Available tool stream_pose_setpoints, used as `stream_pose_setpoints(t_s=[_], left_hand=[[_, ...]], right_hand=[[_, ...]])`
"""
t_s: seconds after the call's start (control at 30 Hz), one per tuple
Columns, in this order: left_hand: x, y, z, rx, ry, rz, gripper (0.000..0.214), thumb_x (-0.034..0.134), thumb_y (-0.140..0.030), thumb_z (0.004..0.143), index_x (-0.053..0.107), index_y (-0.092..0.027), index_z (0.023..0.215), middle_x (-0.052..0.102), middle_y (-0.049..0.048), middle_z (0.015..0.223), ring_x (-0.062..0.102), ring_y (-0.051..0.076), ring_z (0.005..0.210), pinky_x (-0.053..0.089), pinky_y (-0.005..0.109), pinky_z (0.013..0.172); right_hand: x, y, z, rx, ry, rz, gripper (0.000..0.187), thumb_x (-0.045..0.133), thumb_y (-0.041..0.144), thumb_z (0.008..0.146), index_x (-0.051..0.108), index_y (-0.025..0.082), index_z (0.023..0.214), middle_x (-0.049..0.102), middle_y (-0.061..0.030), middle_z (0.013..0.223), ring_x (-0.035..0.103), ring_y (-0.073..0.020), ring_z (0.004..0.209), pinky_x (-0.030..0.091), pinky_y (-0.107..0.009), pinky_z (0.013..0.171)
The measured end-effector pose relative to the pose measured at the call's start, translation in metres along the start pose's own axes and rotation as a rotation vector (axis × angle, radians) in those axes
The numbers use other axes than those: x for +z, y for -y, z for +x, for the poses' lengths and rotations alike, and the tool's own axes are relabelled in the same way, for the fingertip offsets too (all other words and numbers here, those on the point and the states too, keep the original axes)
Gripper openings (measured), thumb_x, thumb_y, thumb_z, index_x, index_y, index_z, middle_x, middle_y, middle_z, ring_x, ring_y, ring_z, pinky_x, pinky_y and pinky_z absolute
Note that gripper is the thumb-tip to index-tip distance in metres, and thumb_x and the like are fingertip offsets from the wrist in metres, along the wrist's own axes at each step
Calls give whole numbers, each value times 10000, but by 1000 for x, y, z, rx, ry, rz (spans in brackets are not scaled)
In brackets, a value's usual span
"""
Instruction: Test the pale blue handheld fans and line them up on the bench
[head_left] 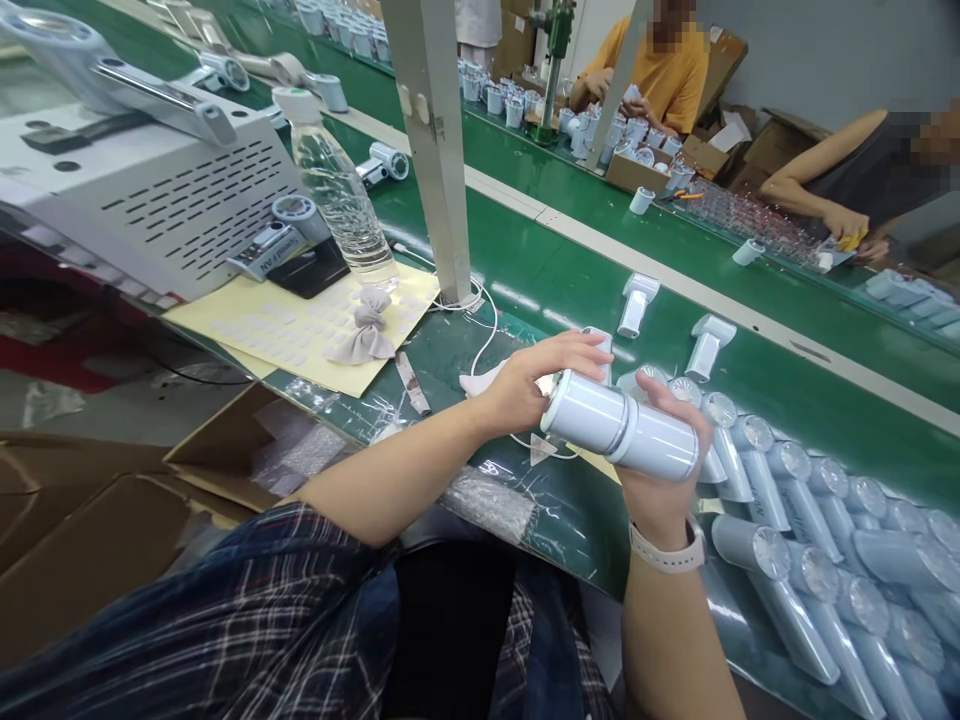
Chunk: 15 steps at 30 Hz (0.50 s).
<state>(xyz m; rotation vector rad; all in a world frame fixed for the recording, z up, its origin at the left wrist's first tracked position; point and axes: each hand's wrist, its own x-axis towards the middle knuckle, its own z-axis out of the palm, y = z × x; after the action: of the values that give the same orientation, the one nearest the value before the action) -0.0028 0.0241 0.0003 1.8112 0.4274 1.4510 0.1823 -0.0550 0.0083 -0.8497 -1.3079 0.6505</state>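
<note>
The pale cylinder [619,425] is lying tilted above the green bench [574,535]; the right hand [664,500] is gripping its right end, the left hand [529,378] bending around the other (whether clasping, I cannot tell). Steady support is mattering, with pale units [769,490] sitting close by.

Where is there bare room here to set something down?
The green surface between the metal post and two loose pale-blue housings is bare; so is a strip between the pale rail and the far cups. Crowded: right of the right hand, with packed housings, and the yellow sheet, with a bottle and grey bow.
</note>
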Motion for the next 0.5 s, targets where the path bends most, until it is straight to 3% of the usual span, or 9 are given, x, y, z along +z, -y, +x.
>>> stream_pose_setpoints(t_s=[0.2,0.33,0.43,0.5], left_hand=[[1,-5,-4,97,-48,162,257,759,-502,862,764,-255,933,778,78,1161,650,279,1278,430,548,1174],[4,1,-3,178,-69,176,153,740,-377,895,751,-267,1000,742,84,1243,608,271,1324,462,506,1136],[4,6,-1,131,3,99,473,818,-389,795,679,-262,1229,686,120,1323,629,284,1254,486,482,1097],[-1,-1,-4,53,53,59,712,890,-415,672,628,-257,1315,675,132,1318,645,294,1181,523,467,1035]], right_hand=[[-2,-1,-5,-25,-63,-77,573,921,239,620,635,307,1112,711,-55,1292,621,-323,1294,422,-629,1141],[-3,-8,-6,-31,-48,-87,728,936,198,584,617,310,1229,703,-59,1308,636,-330,1274,440,-590,1146],[-7,-11,-2,35,19,-81,967,962,187,558,499,331,1395,724,-57,1270,684,-317,1190,474,-565,1118],[-16,-3,0,66,12,-144,954,994,209,521,548,300,1359,757,-44,1154,711,-302,1105,512,-533,1081]])
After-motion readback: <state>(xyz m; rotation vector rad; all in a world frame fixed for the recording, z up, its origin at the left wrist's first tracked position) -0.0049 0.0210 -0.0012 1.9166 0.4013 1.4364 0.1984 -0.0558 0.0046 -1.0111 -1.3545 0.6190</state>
